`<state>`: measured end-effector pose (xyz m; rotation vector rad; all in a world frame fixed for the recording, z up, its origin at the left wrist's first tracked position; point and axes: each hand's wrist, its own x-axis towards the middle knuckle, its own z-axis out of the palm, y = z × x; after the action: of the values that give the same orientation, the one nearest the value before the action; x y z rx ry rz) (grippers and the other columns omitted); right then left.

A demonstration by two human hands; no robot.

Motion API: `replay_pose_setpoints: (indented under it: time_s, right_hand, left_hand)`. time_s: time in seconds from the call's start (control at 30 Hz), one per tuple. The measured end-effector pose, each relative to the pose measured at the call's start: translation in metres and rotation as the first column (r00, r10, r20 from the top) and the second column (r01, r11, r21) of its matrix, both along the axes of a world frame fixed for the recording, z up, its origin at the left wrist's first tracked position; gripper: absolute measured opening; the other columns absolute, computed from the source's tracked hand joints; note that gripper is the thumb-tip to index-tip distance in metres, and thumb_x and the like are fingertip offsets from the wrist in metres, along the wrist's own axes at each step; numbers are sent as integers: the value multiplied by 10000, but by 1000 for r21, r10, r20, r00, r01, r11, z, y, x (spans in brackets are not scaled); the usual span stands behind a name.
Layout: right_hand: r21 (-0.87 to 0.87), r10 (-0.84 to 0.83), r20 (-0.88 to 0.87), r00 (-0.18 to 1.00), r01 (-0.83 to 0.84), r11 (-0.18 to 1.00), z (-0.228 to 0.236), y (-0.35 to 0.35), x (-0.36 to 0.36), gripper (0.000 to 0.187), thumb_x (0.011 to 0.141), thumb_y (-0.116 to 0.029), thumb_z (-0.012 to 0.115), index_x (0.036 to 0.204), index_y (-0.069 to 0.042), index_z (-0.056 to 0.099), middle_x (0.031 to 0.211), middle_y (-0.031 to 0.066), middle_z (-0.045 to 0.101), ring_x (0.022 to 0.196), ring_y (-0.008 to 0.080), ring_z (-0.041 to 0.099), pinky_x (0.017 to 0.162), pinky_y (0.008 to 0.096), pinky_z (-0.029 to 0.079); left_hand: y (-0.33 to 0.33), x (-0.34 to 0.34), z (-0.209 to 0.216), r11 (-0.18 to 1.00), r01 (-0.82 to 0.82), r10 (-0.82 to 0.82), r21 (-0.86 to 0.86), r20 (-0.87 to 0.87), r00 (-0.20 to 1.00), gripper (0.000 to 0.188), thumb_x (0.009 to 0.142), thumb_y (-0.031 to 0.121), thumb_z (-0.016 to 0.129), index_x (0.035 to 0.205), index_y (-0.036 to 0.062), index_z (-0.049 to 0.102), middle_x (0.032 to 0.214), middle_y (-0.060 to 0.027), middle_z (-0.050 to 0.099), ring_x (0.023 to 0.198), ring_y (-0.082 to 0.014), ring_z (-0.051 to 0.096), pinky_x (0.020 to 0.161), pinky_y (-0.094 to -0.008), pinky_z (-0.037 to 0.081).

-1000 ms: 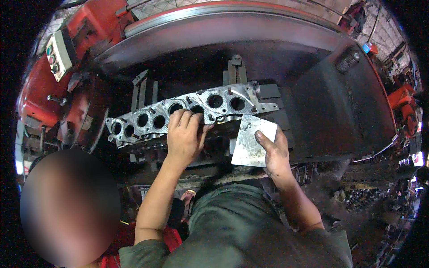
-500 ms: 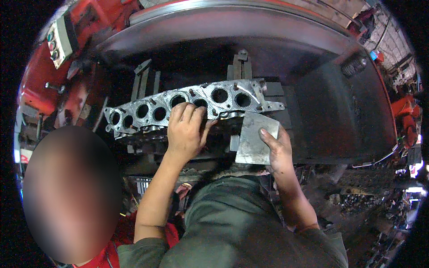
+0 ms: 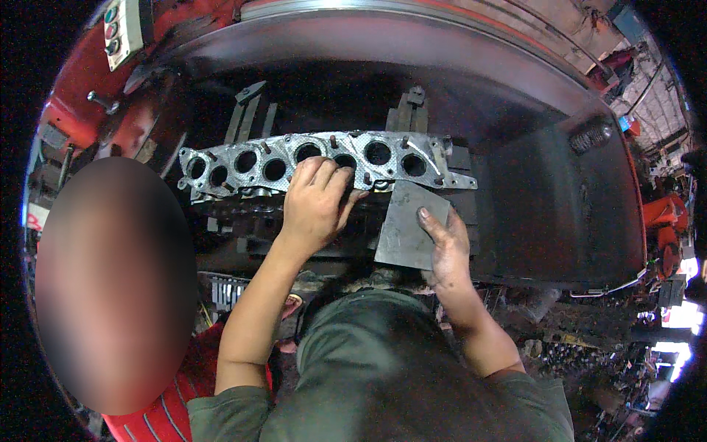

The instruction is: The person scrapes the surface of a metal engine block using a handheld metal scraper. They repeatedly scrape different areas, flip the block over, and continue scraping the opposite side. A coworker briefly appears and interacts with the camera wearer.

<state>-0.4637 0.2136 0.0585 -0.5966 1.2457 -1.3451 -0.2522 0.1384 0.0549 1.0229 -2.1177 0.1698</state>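
A long silvery engine manifold (image 3: 250, 179) with a row of round ports and short studs lies across metal supports in front of me. My left hand (image 3: 317, 199) grips its near edge around the middle, fingers bent over the face by a port and thumb lower at the edge. The fingertips are partly hidden. In my right hand (image 3: 449, 243) is a flat grey metal plate (image 3: 409, 225), with the thumb on top and the other fingers behind. The plate's far edge meets or overlaps the manifold's near edge at the right; I cannot tell whether they touch.
Two upright metal clamps (image 3: 247, 110) (image 3: 412, 110) rise behind the manifold. A dark machine tray (image 3: 560, 206) extends to the right, with a coiled spring-like piece (image 3: 591, 137) on its wall. A button box (image 3: 121, 33) is at the far left. Another person in a red striped top (image 3: 158, 394) is close on my left.
The plate has shifted left along the manifold's near edge and its face looks darker. My left hand keeps its place on the manifold. The whole view has shifted slightly.
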Motion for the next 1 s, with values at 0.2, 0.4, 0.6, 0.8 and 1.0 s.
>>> replay_pose_setpoints:
  time_s: [0.2,0.4,0.6,0.8,1.0]
  right_hand:
    - [-155,-2,-16,1000,0,988,-22,2,4,435,959,-160,687,1314,53,554,1208,137,676,1074,222,660,971,358,514]
    - [-154,9,-121,993,-28,988,-22,3,-4,407,961,-163,676,1294,49,575,1195,136,675,1070,213,651,963,359,513]
    - [-150,-142,24,990,144,978,-19,13,0,444,952,-158,681,1316,52,537,1195,155,662,1063,228,658,957,368,515]
    - [-162,8,-106,994,-25,987,-13,-6,-10,414,950,-172,696,1265,66,571,1135,142,692,1027,206,655,948,354,503]
    - [-192,11,-103,995,-31,981,-9,-17,4,313,979,-143,661,1205,66,602,1093,142,709,953,191,671,868,341,529]
  left_hand:
    - [1,0,0,998,-25,25,52,12,1000,386,791,245,823,1070,21,679,1056,-162,635,1053,-371,591,913,-467,490]
    - [1,1,0,999,-16,15,48,17,1000,375,791,233,821,1062,17,678,1036,-154,637,1042,-369,591,912,-474,489]
    - [1,1,-1,999,-21,20,30,23,1000,384,782,229,827,1067,19,678,1035,-152,640,1038,-366,593,909,-474,493]
    - [1,0,1,999,-15,14,39,24,1000,373,769,193,817,1064,14,675,1005,-148,624,1009,-364,586,908,-478,482]
    - [1,0,4,999,3,-4,39,33,999,373,764,180,815,1066,13,671,1007,-154,618,1002,-370,576,899,-481,479]
